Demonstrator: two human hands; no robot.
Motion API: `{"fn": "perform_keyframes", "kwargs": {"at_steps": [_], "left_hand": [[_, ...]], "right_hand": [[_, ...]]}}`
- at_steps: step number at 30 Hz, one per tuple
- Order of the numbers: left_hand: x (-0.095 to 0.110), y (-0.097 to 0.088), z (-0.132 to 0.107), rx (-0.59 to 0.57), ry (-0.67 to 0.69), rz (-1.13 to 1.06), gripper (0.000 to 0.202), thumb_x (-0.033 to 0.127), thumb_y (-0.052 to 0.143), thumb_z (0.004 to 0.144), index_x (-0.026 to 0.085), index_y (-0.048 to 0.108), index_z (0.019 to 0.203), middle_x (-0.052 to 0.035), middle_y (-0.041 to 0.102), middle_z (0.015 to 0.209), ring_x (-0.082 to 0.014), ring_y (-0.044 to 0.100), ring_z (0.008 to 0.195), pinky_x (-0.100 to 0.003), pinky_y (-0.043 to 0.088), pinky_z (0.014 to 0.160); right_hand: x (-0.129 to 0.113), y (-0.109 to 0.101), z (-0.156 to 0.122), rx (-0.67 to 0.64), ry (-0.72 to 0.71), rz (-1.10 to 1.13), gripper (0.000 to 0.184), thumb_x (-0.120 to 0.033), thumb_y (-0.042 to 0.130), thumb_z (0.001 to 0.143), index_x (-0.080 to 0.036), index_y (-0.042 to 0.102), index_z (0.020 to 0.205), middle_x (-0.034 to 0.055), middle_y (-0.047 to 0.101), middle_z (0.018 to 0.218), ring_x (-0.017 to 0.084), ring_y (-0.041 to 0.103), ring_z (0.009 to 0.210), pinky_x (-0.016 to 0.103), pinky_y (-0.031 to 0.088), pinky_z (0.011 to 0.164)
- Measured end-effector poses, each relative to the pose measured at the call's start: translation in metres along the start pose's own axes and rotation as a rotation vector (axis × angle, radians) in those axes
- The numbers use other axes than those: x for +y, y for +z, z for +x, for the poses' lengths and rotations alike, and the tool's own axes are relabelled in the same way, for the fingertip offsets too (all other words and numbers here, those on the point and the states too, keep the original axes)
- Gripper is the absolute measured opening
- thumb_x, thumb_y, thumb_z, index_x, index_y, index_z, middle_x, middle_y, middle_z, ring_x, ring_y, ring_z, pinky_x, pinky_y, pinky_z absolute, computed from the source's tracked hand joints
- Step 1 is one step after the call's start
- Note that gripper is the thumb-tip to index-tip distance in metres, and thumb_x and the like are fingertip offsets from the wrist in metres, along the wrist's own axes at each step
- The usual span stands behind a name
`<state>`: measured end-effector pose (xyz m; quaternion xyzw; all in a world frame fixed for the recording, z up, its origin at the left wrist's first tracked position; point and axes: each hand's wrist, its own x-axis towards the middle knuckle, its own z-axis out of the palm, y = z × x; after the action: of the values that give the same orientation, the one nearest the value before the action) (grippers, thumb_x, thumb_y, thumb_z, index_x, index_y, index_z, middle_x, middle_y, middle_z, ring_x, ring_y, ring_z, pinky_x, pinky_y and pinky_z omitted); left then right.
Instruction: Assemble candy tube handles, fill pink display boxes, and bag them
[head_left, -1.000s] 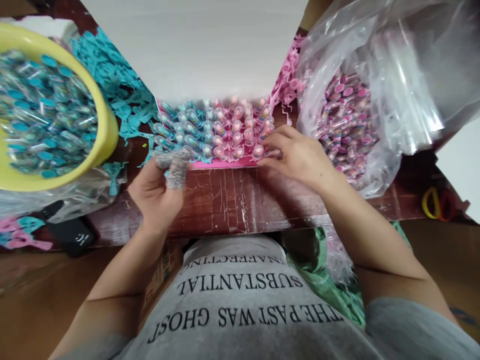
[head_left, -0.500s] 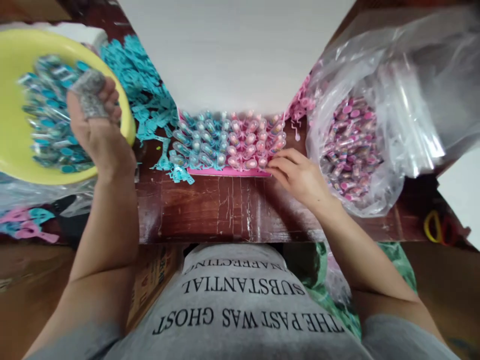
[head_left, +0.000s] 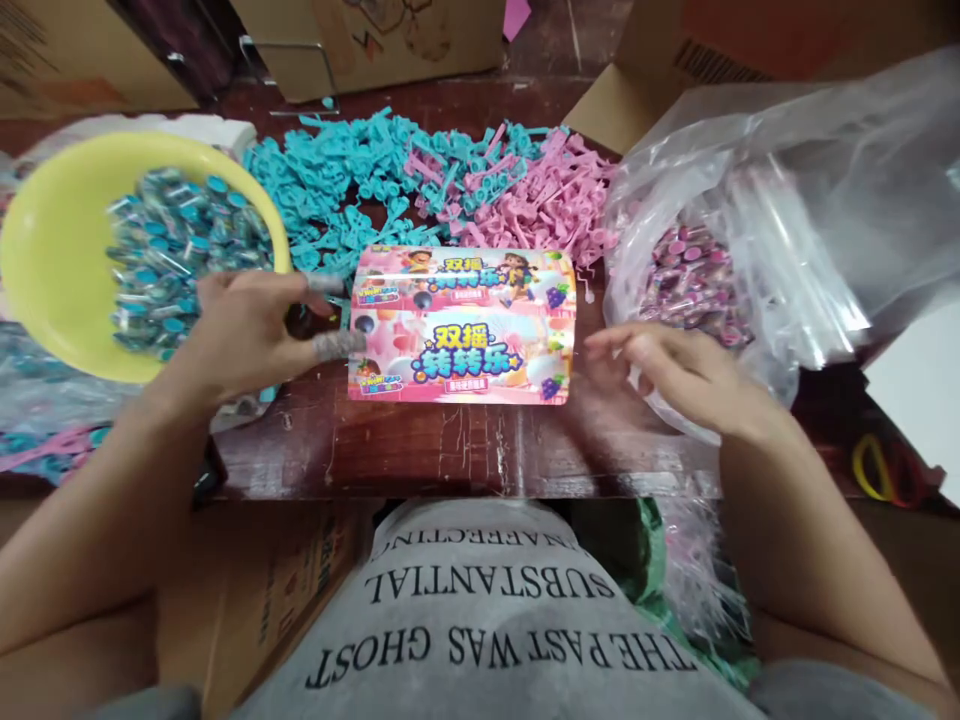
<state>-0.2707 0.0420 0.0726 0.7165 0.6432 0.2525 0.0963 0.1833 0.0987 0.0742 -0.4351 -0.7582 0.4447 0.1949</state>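
A printed candy display box (head_left: 461,345) with bright pink artwork and Chinese lettering lies on the table in front of me, its lid down over the contents. My left hand (head_left: 247,330) is at the box's left end, thumb and forefinger apart and wrapped in grey tape; the thumb tip is at the edge, and I cannot tell whether it touches. Off the right end, my right hand (head_left: 675,375) is held with loosely bent fingers apart, slightly blurred and with nothing in it.
A yellow basin (head_left: 67,270) of blue-capped candy tubes stands at left. Behind the box are piles of blue plastic pieces (head_left: 352,160) and pink plastic pieces (head_left: 555,195). A clear bag (head_left: 637,240) of pink-capped tubes and yellow-handled scissors (head_left: 870,465) are at right; cartons (head_left: 390,50) stand behind.
The lid that stood up, showing its white inside, has come down over the blue and pink rows. My left hand has come from above the basin to the box; my right hand has moved off rightward.
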Motion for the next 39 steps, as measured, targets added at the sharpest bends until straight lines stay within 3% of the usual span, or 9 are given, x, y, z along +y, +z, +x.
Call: {"fn": "perform_keyframes", "kwargs": {"at_steps": [3, 6, 9, 12, 16, 20, 26, 33, 39], "left_hand": [[0.009, -0.01, -0.012, -0.258, -0.007, 0.049, 0.069, 0.093, 0.072, 0.067, 0.026, 0.08, 0.078, 0.0019, 0.071, 0.068, -0.0167, 0.059, 0.068, -0.039, 0.049, 0.088], [0.019, -0.011, 0.006, -0.1, -0.061, 0.037, 0.068, 0.084, 0.068, 0.083, 0.019, 0.079, 0.099, 0.0014, 0.068, 0.078, -0.0153, 0.059, 0.077, -0.034, 0.049, 0.088], [0.021, -0.004, 0.028, 0.064, -0.028, 0.237, 0.053, 0.065, 0.076, 0.087, 0.014, 0.074, 0.098, -0.0031, 0.068, 0.089, -0.0247, 0.061, 0.103, -0.048, 0.043, 0.108], [0.012, 0.008, 0.032, 0.038, -0.024, 0.277, 0.038, 0.052, 0.083, 0.084, 0.017, 0.067, 0.081, -0.0046, 0.067, 0.086, -0.0295, 0.059, 0.108, -0.061, 0.033, 0.114], [-0.007, 0.022, 0.017, 0.029, 0.032, 0.155, 0.048, 0.054, 0.085, 0.079, 0.021, 0.055, 0.063, -0.0023, 0.063, 0.075, -0.0293, 0.059, 0.103, -0.066, 0.026, 0.116], [-0.021, 0.03, 0.008, -0.04, 0.1, -0.006, 0.039, 0.047, 0.084, 0.08, 0.025, 0.057, 0.064, -0.0008, 0.062, 0.07, -0.029, 0.063, 0.1, -0.057, 0.036, 0.112], [-0.039, 0.036, 0.022, -0.107, 0.17, -0.133, 0.036, 0.061, 0.084, 0.079, 0.029, 0.068, 0.074, -0.003, 0.07, 0.076, -0.0259, 0.067, 0.086, -0.043, 0.052, 0.09], [-0.052, 0.047, 0.017, -0.028, 0.162, -0.121, 0.031, 0.053, 0.082, 0.082, 0.027, 0.068, 0.074, -0.0037, 0.075, 0.086, -0.0247, 0.07, 0.09, -0.045, 0.054, 0.09], [-0.049, 0.047, -0.004, 0.01, 0.13, -0.136, 0.025, 0.045, 0.083, 0.082, 0.023, 0.072, 0.077, -0.0025, 0.078, 0.09, -0.0195, 0.069, 0.086, -0.039, 0.056, 0.088]], "right_hand": [[-0.003, 0.003, 0.006, -0.127, -0.068, -0.022, 0.039, -0.062, 0.075, 0.091, -0.026, 0.078, 0.105, 0.0021, 0.078, 0.087, 0.017, 0.07, 0.073, 0.031, 0.056, 0.063], [0.002, 0.007, 0.028, 0.114, -0.111, 0.043, 0.032, -0.055, 0.082, 0.087, -0.025, 0.075, 0.096, 0.0002, 0.074, 0.08, 0.016, 0.066, 0.066, 0.031, 0.053, 0.058], [0.013, 0.012, 0.051, 0.242, -0.122, 0.048, 0.028, -0.051, 0.082, 0.087, -0.025, 0.073, 0.093, -0.001, 0.068, 0.073, 0.015, 0.059, 0.058, 0.031, 0.049, 0.052], [0.022, 0.018, 0.059, 0.328, -0.166, -0.087, 0.025, -0.048, 0.08, 0.089, -0.025, 0.072, 0.088, 0.0012, 0.069, 0.073, 0.016, 0.058, 0.06, 0.033, 0.048, 0.054], [0.029, 0.022, 0.054, 0.348, -0.215, -0.331, 0.021, -0.046, 0.076, 0.092, -0.026, 0.072, 0.088, 0.0026, 0.072, 0.076, 0.018, 0.06, 0.063, 0.034, 0.045, 0.06], [0.038, 0.018, 0.052, 0.201, -0.249, -0.416, 0.032, -0.055, 0.072, 0.094, -0.025, 0.072, 0.085, 0.0046, 0.073, 0.074, 0.017, 0.059, 0.061, 0.033, 0.038, 0.06], [0.052, 0.011, 0.062, 0.041, -0.305, -0.309, 0.042, -0.066, 0.069, 0.094, -0.024, 0.073, 0.085, 0.0052, 0.073, 0.075, 0.016, 0.06, 0.063, 0.031, 0.04, 0.059], [0.063, 0.028, 0.061, 0.277, -0.367, -0.576, 0.032, -0.054, 0.061, 0.1, -0.027, 0.073, 0.088, 0.0056, 0.074, 0.086, 0.025, 0.069, 0.082, 0.038, 0.049, 0.07], [0.061, 0.027, 0.046, 0.218, -0.335, -0.517, 0.032, -0.056, 0.061, 0.101, -0.029, 0.075, 0.09, 0.0041, 0.075, 0.083, 0.023, 0.068, 0.076, 0.038, 0.05, 0.071]]}}
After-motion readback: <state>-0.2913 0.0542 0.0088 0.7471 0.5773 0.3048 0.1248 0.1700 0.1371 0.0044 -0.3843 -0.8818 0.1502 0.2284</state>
